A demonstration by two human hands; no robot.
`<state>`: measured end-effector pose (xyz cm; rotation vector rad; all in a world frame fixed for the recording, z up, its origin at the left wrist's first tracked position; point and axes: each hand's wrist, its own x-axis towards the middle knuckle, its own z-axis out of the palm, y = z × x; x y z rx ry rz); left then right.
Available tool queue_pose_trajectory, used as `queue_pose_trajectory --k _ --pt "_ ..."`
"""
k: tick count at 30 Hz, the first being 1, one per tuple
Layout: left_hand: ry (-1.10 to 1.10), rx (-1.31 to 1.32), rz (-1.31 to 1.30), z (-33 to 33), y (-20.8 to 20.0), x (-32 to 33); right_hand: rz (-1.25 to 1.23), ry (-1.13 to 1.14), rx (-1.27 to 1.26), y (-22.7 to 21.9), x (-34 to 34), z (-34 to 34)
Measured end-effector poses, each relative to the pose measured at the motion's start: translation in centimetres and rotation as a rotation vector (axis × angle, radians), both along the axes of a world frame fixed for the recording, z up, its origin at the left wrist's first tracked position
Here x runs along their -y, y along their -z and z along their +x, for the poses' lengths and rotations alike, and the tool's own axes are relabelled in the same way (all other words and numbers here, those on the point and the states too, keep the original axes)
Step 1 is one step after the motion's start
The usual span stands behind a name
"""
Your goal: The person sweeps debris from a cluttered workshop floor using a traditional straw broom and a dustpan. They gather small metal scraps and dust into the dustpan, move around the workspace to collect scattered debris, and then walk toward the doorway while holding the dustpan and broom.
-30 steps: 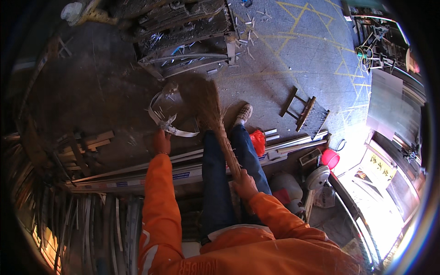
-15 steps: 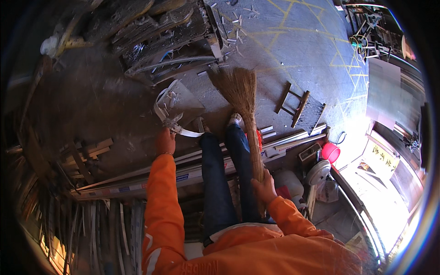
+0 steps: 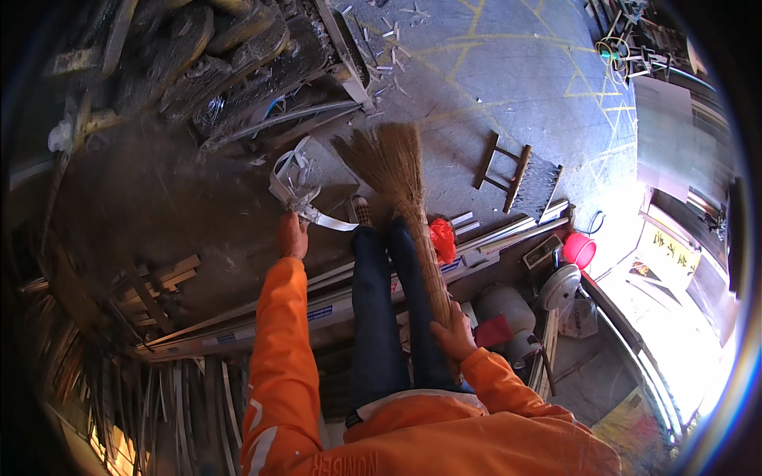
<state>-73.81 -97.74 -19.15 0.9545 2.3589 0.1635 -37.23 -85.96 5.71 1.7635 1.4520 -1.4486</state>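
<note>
My right hand (image 3: pixel 455 333) is closed round the handle of a straw broom (image 3: pixel 394 163). The broom slants up and left across my right leg, its bristles fanned out over the floor beyond my feet. At the left, my arm reaches forward, and my left hand (image 3: pixel 293 236) grips the near end of a whitish dustpan (image 3: pixel 280 189). Pale scraps lie in this pan, and a white curved strip (image 3: pixel 333 223) sticks out from it toward my left foot. My fingers partly hide the grip, and the pan's far part is hard to make out against the floor.
Beyond the dustpan stands a dark machine or bench (image 3: pixel 262 79). Wood scraps (image 3: pixel 390 55) litter the floor near it. A small folding stool (image 3: pixel 520 176) lies at the right. Long boards (image 3: pixel 333 305) cross beneath my legs. A red bag (image 3: pixel 442 240) and a pink bucket (image 3: pixel 579 250) sit nearby.
The broom has shifted a little left, uncovering more of the red bag. The dustpan has turned and appears more edge-on. Both hands keep their holds, and the whole view has shifted slightly.
</note>
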Motion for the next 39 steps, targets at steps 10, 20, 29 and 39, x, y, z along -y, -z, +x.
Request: queue_pose_trajectory --k 10,20,29,39 --pt "-0.050 0.023 -0.015 -0.5 -0.8 0.5 -0.129 0.074 -0.102 0.2 0.5 -0.5" --pt "-0.201 0.042 -0.001 1.2 -3.8 0.7 -0.240 0.533 -0.143 -9.2 -8.0 2.6" --pt "-0.395 -0.012 -0.038 4.2 -5.5 0.2 -0.172 0.619 -0.278 -6.7 -21.8 6.3" --pt "-0.667 0.067 -0.059 9.7 -7.5 -4.7 -0.119 0.348 -0.328 0.1 -38.9 2.4"
